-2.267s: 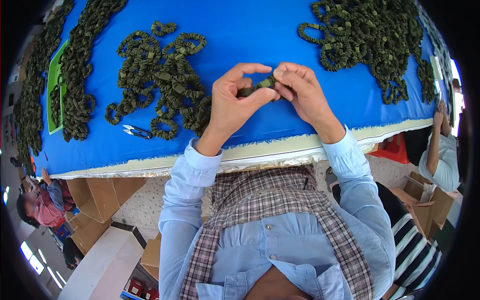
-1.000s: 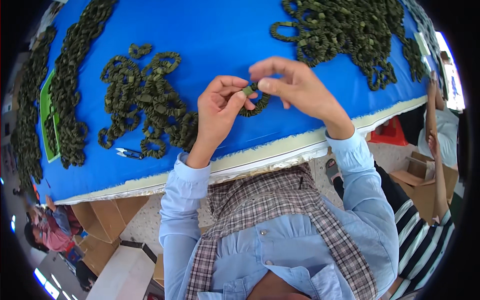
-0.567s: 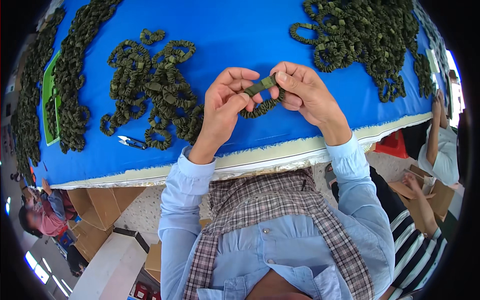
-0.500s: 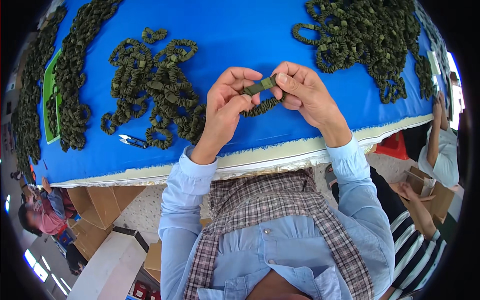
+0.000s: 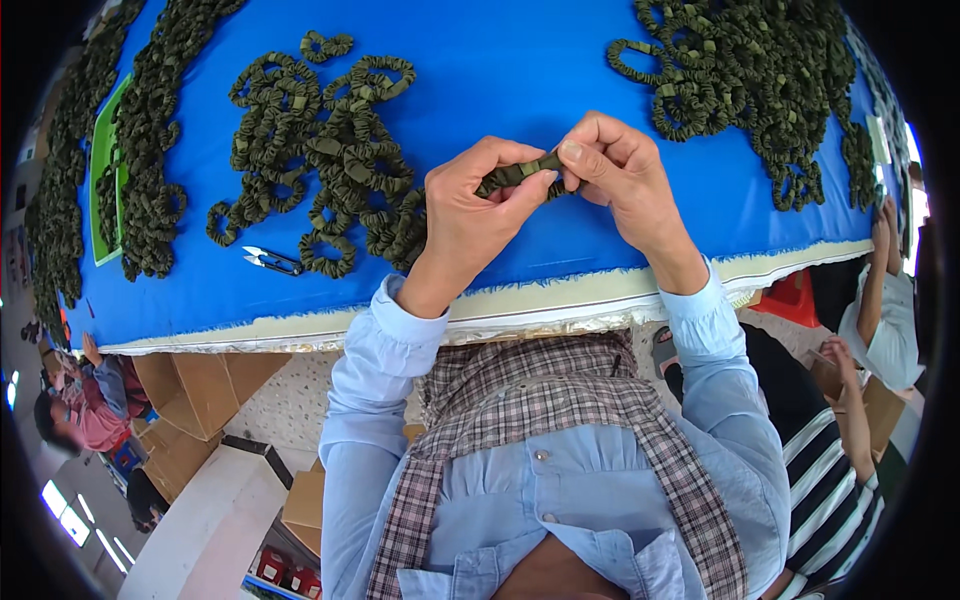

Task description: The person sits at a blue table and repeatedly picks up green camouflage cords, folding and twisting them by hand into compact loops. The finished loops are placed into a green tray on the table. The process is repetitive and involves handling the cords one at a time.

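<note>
Between my two hands is a dark green gathered elastic fabric loop (image 5: 512, 175), held above the blue-covered table (image 5: 480, 70). My left hand (image 5: 470, 205) is closed round its left part, thumb and fingers pinching the flat band. My right hand (image 5: 620, 180) pinches the other end between thumb and forefinger. Most of the loop is hidden by my fingers. To the left of my hands lies a loose pile of similar loops (image 5: 345, 165). Thread snips (image 5: 270, 260) rest beside that pile, near the table's front edge.
A bigger heap of green loops (image 5: 760, 90) covers the far right. Further loops (image 5: 150, 150) lie at the left round a green tray (image 5: 97, 170). Cardboard boxes (image 5: 200, 395) stand below the table. Other people sit at both sides, one in a striped top (image 5: 830, 500).
My left fingers have closed over the loop, covering more of it. The loop's gathered part, which hung below my hands, is now mostly hidden. The view has shifted slightly.
</note>
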Motion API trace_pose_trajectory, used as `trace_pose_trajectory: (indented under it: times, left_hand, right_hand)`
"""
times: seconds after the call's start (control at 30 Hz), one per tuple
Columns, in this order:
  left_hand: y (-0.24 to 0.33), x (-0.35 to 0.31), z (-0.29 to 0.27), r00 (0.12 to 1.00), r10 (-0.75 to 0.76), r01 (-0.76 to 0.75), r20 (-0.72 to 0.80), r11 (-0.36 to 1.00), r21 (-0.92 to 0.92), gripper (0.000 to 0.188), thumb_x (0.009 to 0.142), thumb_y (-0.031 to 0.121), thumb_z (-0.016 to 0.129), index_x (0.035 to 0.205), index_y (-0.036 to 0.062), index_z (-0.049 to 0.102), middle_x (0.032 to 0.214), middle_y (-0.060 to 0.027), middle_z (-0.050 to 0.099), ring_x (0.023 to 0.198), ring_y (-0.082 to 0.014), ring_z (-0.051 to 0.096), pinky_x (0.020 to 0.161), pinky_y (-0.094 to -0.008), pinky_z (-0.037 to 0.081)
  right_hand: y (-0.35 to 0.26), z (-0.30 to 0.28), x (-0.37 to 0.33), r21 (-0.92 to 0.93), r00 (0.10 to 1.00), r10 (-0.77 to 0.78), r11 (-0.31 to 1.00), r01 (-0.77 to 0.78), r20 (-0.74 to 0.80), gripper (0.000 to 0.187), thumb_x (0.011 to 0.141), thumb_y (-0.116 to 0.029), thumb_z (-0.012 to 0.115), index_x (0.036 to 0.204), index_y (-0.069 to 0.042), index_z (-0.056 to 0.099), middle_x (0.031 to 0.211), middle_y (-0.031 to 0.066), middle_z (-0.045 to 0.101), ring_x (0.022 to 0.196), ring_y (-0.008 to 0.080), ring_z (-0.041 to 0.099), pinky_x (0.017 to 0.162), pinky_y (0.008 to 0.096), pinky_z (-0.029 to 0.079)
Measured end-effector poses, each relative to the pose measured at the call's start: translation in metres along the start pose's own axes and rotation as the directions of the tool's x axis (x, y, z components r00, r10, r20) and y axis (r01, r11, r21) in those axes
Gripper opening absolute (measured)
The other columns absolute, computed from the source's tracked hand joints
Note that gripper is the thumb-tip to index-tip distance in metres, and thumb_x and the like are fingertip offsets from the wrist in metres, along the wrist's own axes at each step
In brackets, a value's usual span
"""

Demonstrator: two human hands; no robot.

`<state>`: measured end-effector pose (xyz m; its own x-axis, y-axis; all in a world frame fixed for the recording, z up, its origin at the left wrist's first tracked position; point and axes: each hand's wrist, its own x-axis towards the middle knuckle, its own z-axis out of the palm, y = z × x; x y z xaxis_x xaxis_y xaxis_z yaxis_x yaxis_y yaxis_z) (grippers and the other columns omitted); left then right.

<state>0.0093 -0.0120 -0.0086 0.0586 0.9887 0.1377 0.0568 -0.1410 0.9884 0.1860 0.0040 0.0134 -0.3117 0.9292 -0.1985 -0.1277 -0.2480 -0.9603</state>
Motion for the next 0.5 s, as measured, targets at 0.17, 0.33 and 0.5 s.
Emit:
trace_pose_trajectory:
  times: [0.17,0.33,0.5]
  left_hand:
    - [-0.005,-0.001,0.0,1.0,-0.001,0.001,0.003,1.0,-0.011,0.012,0.076,0.002,0.074,0.086,0.0028,0.067,0.07,0.0016,0.064,0.058,-0.0004,0.051,0.049,-0.0176,0.04]
    - [-0.007,0.001,-0.003,0.992,0.122,-0.119,-0.017,0.986,0.116,0.014,0.074,0.001,0.073,0.087,0.003,0.068,0.073,-0.0026,0.065,0.06,-0.006,0.057,0.05,-0.0216,0.043]
    - [-0.002,0.001,-0.007,0.974,0.225,-0.226,0.036,0.932,0.282,0.015,0.074,0.0,0.073,0.088,0.0027,0.07,0.076,-0.0058,0.066,0.062,-0.0115,0.062,0.053,-0.0251,0.047]
  right_hand:
    - [0.004,-0.006,0.002,0.023,1.0,0.015,1.0,-0.015,0.006,0.016,0.092,-0.02,0.063,0.085,-0.006,0.061,0.067,-0.0015,0.057,0.055,0.0011,0.042,0.047,0.0185,0.029]
    - [0.011,0.004,0.004,-0.21,0.997,-0.08,0.974,0.081,0.01,0.014,0.091,-0.017,0.063,0.088,-0.003,0.063,0.065,-0.0045,0.054,0.056,0.0001,0.041,0.047,0.0193,0.029]
    - [0.017,-0.006,0.002,-0.327,0.995,-0.095,0.94,0.097,0.022,0.014,0.091,-0.015,0.063,0.089,-0.001,0.063,0.068,-0.0063,0.053,0.058,-0.0001,0.04,0.049,0.0191,0.03]
